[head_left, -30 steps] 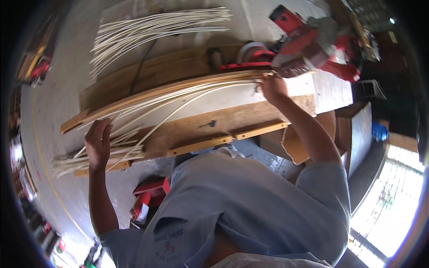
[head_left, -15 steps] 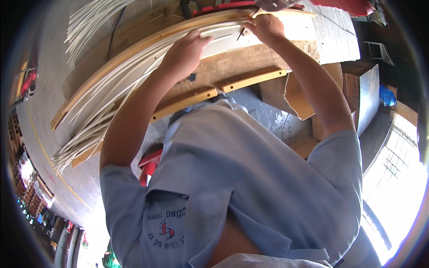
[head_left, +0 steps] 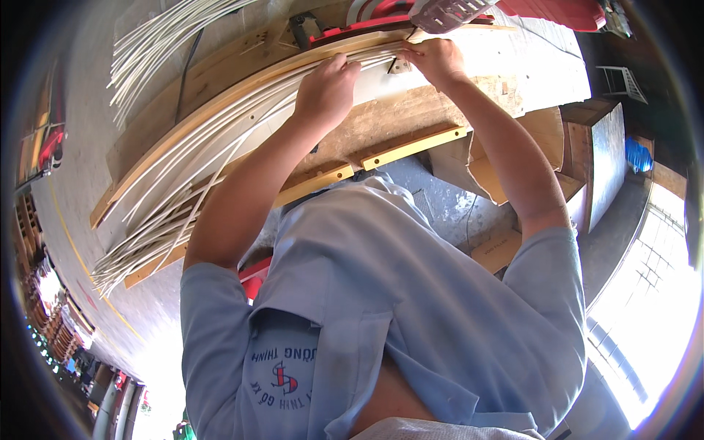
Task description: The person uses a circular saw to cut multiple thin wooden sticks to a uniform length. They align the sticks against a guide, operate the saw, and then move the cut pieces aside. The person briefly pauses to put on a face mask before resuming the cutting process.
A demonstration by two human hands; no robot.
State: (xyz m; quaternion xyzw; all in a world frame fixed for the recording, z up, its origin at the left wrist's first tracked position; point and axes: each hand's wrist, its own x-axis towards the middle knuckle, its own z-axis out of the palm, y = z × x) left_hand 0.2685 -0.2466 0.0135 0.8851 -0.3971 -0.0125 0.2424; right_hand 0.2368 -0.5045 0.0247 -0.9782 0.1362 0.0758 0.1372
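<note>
Strips of thin white material lay bundled along the wooden bench, their ends under the red saw. Left hand pressed them flat, fingers curled over; right hand pinched the ends. Squaring the ends evenly looked wise.

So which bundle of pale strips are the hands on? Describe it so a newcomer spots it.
Start at the red saw at the top. Below it runs a long wooden bench. The bundle of thin white strips lies along it under both hands, unlike the second, untouched bundle farther back.
</note>
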